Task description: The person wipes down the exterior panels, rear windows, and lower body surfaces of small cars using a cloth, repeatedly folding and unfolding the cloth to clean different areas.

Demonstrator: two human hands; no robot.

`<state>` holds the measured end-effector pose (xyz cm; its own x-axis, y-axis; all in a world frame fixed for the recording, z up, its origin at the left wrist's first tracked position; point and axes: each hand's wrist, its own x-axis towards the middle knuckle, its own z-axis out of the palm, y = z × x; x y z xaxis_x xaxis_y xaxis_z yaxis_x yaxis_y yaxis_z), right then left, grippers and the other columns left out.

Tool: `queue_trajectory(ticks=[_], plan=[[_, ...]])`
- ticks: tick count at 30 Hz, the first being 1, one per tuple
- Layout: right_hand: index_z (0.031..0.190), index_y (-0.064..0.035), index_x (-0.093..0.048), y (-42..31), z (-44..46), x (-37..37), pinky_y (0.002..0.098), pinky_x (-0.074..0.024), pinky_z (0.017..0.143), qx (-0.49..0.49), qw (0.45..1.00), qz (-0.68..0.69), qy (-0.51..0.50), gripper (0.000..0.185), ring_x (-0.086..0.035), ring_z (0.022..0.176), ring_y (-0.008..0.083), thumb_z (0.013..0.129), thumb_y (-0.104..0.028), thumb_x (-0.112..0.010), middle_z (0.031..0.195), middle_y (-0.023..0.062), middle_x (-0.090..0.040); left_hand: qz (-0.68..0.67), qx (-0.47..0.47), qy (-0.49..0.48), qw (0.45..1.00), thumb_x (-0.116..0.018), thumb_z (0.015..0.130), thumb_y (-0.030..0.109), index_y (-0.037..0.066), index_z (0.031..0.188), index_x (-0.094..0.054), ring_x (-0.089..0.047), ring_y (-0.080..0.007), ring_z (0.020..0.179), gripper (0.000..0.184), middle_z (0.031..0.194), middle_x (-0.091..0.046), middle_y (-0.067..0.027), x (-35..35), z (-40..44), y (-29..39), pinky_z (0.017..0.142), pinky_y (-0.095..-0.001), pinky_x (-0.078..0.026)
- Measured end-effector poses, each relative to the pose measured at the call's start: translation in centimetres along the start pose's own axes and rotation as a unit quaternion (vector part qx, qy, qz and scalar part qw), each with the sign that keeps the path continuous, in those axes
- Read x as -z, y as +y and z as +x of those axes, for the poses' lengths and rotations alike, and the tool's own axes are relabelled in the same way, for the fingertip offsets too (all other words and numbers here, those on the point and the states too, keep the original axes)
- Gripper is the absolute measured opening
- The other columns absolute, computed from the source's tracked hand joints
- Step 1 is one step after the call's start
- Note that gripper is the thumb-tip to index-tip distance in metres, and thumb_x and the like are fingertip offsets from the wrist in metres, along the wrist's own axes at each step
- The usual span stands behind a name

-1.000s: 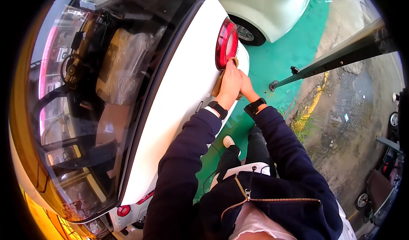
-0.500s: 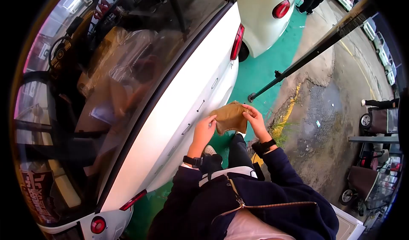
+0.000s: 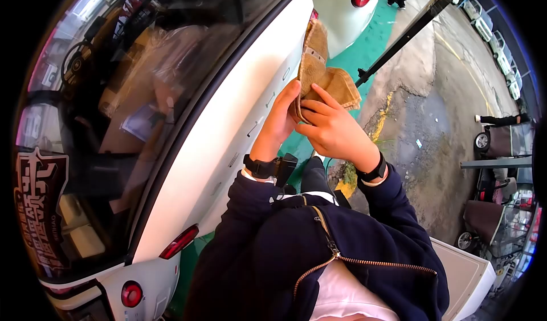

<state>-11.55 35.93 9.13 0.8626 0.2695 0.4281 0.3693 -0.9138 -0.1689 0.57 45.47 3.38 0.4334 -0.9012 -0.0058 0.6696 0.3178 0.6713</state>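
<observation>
A brown cloth [image 3: 310, 64] with stitched edges is held up in front of me, beside the white car's [image 3: 268, 81] rear. It is folded, with one part standing tall and another flaring out to the right. My left hand [image 3: 282, 114] grips its lower left edge, fingers closed on it. My right hand [image 3: 335, 124] lies across the lower part of the cloth, its fingers pressed against the fabric and the left hand's fingertips partly hidden behind it. Both wrists wear black bands.
The car's rear window [image 3: 171, 53] fills the left side, with a sticker [image 3: 43, 207] on it. Another white car [image 3: 342, 19] stands ahead. A dark pole [image 3: 410, 30] slants across on the right. Wet pavement [image 3: 433, 133] and parked carts [image 3: 484, 218] lie beyond.
The cloth has gone from spread flat between both hands to folded and raised higher. My right hand has moved in close to the left. The view has shifted slightly.
</observation>
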Motion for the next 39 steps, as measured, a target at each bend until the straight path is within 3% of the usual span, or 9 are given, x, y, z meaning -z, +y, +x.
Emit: queue_trajectory(ticks=[11, 14, 15, 20, 25, 27, 29, 35, 39], plan=[[0.096, -0.0103, -0.065, -2.0, -7.8, -4.7, 0.0429, -0.0463, 0.093, -0.152, 0.974, -0.056, 0.158, 0.032, -0.06, 0.098, 0.0247, 0.067, 0.0, -0.064, 0.101, 0.0086, -0.062, 0.076, 0.005, 0.084, 0.994, -0.058, 0.081, 0.008, 0.005, 0.13, -0.044, -0.063, -0.019, 0.091, 0.051, 0.107, -0.06, -0.0079, 0.3, -0.8, -2.9, 0.079, -0.0331, -0.052], [0.088, -0.0097, -0.063, -2.2, -8.6, -4.7, 0.0426, -0.0479, 0.082, -0.187, 0.967, -0.013, 0.173, 0.025, -0.061, 0.088, 0.0254, 0.065, -0.001, -0.065, 0.094, 0.0081, -0.062, 0.533, 0.059, 0.078, 0.841, -0.063, 0.076, 0.02, 0.004, 0.12, -0.054, -0.058, -0.0203, 0.042, 0.047, 0.061, -0.061, -0.0108, -0.3, -0.6, -1.4, 0.046, -0.0316, -0.048], [0.093, -0.0079, -0.061, -2.0, -8.5, -5.0, 0.0411, -0.0471, 0.079, -0.232, 0.958, 0.038, 0.162, 0.028, -0.06, 0.082, 0.0274, 0.067, 0.001, -0.062, 0.093, 0.0095, -0.061, 0.648, 0.007, 0.076, 0.758, -0.056, 0.075, 0.029, 0.011, 0.108, -0.06, -0.066, -0.0316, 0.069, 0.038, 0.078, -0.067, -0.0175, 1.6, 0.4, -3.0, 0.063, -0.0399, -0.052], [0.115, 0.0006, -0.048, 0.1, -9.1, -8.7, 0.0353, -0.0458, 0.081, -0.431, 0.845, 0.302, 0.096, 0.041, -0.059, 0.087, 0.0271, 0.075, -0.004, -0.054, 0.105, 0.012, -0.061, 0.824, -0.03, 0.047, 0.564, -0.049, 0.077, 0.025, 0.009, 0.089, -0.066, -0.059, -0.0351, 0.056, 0.026, 0.066, -0.064, -0.0167, 0.9, 2.0, -2.7, 0.056, -0.037, -0.049], [0.129, 0.0023, -0.043, 3.1, -9.4, -10.2, 0.0281, -0.0429, 0.09, -0.41, 0.675, 0.596, -0.144, 0.052, -0.052, 0.103, 0.0123, 0.078, -0.001, -0.052, 0.115, 0.0076, -0.057, 0.653, 0.211, -0.097, 0.721, -0.055, 0.084, 0.019, 0.002, 0.111, -0.063, -0.064, -0.0189, 0.07, 0.033, 0.08, -0.068, -0.0131, -0.6, 3.0, -1.5, 0.065, -0.03, -0.05], [0.128, 0.002, -0.045, 2.1, -9.9, -10.1, 0.0297, -0.0442, 0.09, -0.436, 0.636, 0.636, 0.032, 0.05, -0.055, 0.106, 0.0157, 0.079, -0.002, -0.052, 0.116, 0.0086, -0.058, 0.248, 0.068, -0.092, 0.962, -0.053, 0.091, 0.014, 0.003, 0.131, -0.049, -0.062, -0.0141, 0.083, 0.042, 0.104, -0.066, -0.0125, -0.2, 2.0, -1.7, 0.076, -0.0271, -0.05], [0.127, 0.0022, -0.046, 1.8, -10.5, -9.6, 0.032, -0.0445, 0.093, -0.432, 0.479, 0.723, 0.245, 0.047, -0.056, 0.109, 0.0192, 0.08, 0.002, -0.05, 0.119, 0.0094, -0.056, 0.314, -0.065, -0.048, 0.946, -0.047, 0.095, 0.013, 0.003, 0.133, -0.046, -0.059, -0.0159, 0.1, 0.039, 0.112, -0.062, -0.0115, 0.9, 1.1, -0.8, 0.089, -0.0278, -0.045], [0.127, 0.0036, -0.046, 3.1, -12.7, -8.9, 0.0334, -0.0423, 0.095, -0.397, 0.51, 0.728, 0.227, 0.051, -0.054, 0.112, 0.0208, 0.076, 0.006, -0.05, 0.122, 0.0096, -0.056, 0.314, 0.164, 0.089, 0.931, -0.05, 0.095, 0.031, -0.002, 0.118, -0.057, -0.059, -0.0158, 0.098, 0.04, 0.104, -0.064, -0.0105, 6.2, -1.4, -3.3, 0.091, -0.0271, -0.042], [0.121, 0.0037, -0.052, 3.2, -11.6, -7.2, 0.0296, -0.0423, 0.091, -0.377, 0.54, 0.731, 0.179, 0.044, -0.055, 0.108, 0.0185, 0.076, 0.002, -0.053, 0.116, 0.0084, -0.059, 0.243, 0.064, 0.072, 0.965, -0.057, 0.093, 0.03, -0.003, 0.114, -0.06, -0.058, -0.0121, 0.095, 0.039, 0.103, -0.064, -0.0065, 5.9, -2.4, -3.6, 0.086, -0.026, -0.044]])
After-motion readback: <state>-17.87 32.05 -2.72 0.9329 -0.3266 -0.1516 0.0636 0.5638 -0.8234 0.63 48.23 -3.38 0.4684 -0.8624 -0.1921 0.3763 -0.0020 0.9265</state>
